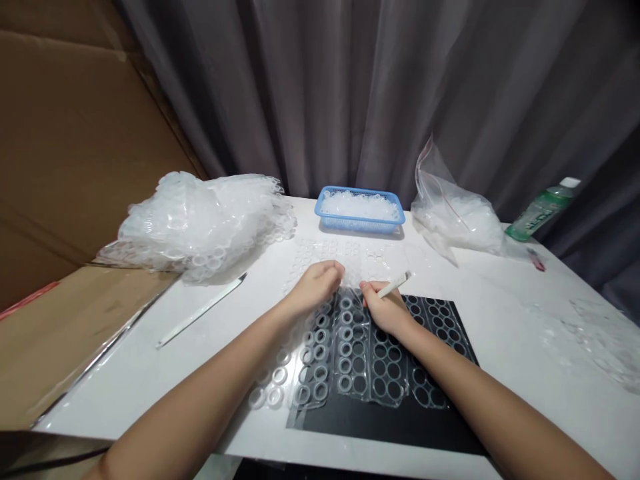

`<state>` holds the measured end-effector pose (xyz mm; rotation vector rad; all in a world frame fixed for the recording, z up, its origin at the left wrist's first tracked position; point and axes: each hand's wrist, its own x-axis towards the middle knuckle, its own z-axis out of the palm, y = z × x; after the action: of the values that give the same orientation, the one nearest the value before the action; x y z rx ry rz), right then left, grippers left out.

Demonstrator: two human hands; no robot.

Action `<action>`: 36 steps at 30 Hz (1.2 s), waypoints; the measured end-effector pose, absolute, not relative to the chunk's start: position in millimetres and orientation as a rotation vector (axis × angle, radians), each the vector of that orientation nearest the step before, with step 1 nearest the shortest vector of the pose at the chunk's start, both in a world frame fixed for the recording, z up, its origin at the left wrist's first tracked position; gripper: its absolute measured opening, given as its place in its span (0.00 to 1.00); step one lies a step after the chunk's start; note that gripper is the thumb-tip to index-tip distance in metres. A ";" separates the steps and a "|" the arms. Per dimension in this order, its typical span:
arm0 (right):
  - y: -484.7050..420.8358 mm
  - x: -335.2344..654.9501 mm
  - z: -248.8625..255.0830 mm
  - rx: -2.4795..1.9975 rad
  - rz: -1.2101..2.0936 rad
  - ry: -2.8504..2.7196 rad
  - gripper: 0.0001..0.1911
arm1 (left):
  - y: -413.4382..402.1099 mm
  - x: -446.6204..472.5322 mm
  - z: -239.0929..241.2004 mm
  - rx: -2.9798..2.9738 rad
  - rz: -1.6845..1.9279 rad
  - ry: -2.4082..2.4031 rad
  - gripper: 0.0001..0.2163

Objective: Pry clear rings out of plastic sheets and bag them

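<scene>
My left hand [320, 285] is closed at the far end of the clear plastic strips, its thumb and fingers pressed together. What they pinch is too small to make out. Wrapped in the fingers of my right hand [387, 308] is a white pen-like tool [395, 285], its end pointing up and right. Below both hands lies a black board [340, 421] bearing several clear strips with rows of round holes [387, 370]. Small translucent rings [345, 366] sit in the left rows, while black shows through holes on the right. More rings [275, 396] lie left of the board.
A blue basket [360, 223] of small clear pieces stands at the back. Piled clear plastic [205, 217] is at left, near a long thin white tool [200, 312] and cardboard [90, 327]. At right are a zip bag [460, 213], green bottle [543, 210] and plastic scraps [595, 340].
</scene>
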<state>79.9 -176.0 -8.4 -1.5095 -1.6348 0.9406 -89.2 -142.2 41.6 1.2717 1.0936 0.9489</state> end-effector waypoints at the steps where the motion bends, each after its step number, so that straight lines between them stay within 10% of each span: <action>1: -176.0 80.2 -9.3 -1.508 0.942 -1.632 0.22 | -139.6 -94.0 49.6 1.169 1.041 1.044 0.07; 36: -192.8 82.0 -6.1 -1.242 0.907 -1.623 0.17 | -165.8 -76.0 29.9 1.000 0.815 1.069 0.19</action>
<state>82.0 -192.8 -6.1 -1.2416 -1.6230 0.9067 -76.0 -165.8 29.9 1.0003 1.0686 0.8153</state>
